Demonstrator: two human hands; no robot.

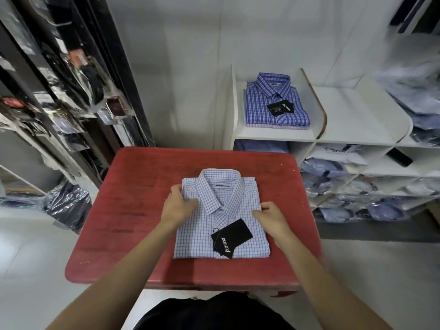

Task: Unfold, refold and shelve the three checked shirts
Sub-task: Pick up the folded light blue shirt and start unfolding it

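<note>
Red desk [123, 222] carried a folded pale checked shirt [202, 234] at its centre, collar toward 12 o'clock, a black tag [231, 236] lying on its front. The left hand [178, 206] rested flat and unclenched on the shirt's 9 o'clock side; the right hand [271, 217] gripped its 3 o'clock edge. At 1 o'clock, a darker blue checked shirt [273, 103] topped a folded stack on a white shelf [357, 134].
</note>
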